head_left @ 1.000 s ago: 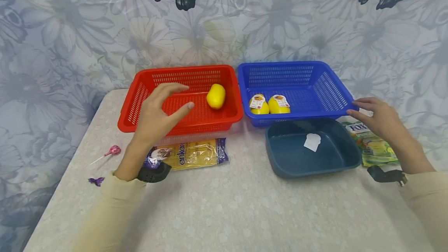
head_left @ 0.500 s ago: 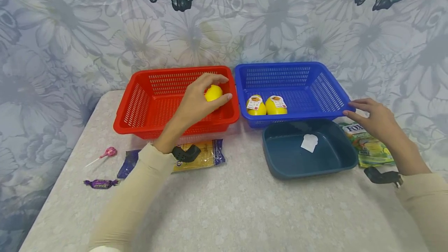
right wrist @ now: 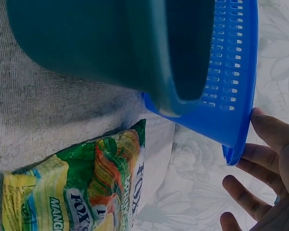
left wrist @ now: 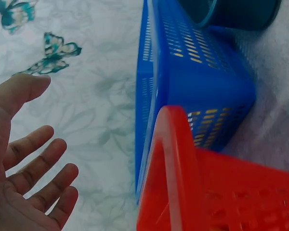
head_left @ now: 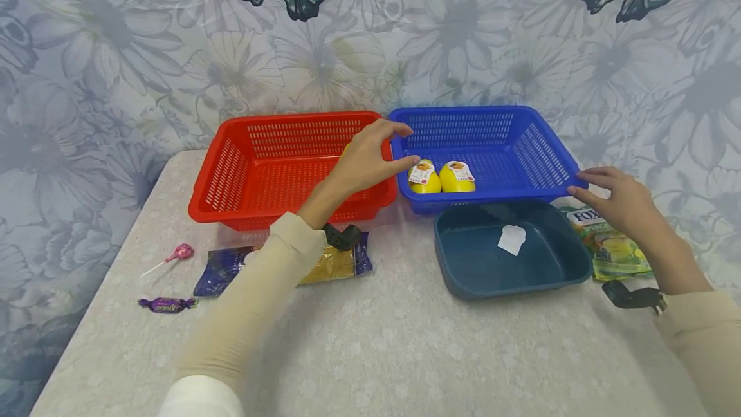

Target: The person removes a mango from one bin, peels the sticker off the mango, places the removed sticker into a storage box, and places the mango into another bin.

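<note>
Blue basket (head_left: 492,147), left hand (head_left: 365,159) spread above, right hand (head_left: 616,201) touching corner

Bright, even light — soft shadows, wide-angle edge warp, wrist cams slightly blurry.

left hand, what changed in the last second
The left hand swept right across the red basket, over its yellow egg, to the edge of the blue basket; its palm is empty and it hides that egg now. The right hand stayed at the blue basket's corner; the two labelled eggs stayed put.
</note>
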Available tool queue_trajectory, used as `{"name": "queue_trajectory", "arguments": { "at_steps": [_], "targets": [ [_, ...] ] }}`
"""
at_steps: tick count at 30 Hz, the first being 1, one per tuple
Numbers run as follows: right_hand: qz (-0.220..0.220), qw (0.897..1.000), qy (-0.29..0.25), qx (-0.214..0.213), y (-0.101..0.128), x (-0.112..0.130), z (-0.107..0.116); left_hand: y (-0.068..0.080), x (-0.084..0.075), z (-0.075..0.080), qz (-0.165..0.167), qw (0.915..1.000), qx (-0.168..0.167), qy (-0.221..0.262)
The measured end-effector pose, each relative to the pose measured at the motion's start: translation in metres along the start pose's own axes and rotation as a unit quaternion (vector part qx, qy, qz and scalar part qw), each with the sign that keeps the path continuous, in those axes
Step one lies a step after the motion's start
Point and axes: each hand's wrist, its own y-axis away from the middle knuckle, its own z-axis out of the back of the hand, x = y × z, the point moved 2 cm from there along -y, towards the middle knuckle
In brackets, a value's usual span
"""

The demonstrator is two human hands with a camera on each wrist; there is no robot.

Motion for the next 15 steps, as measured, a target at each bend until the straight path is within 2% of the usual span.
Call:
{"name": "queue_trajectory", "arguments": {
  "at_steps": [8, 15],
  "targets": [
    [-0.001, 1.000, -0.005, -0.004, 0.000, -0.001, -0.003, -0.025, -0.003, -0.029, 0.012, 0.9987, 0.050, -0.007],
    [-0.003, 1.000, -0.006, -0.007, 0.000, -0.003, -0.002, -0.046, -0.003, -0.049, 0.037, 0.9941, 0.080, -0.063]
  ]
}}
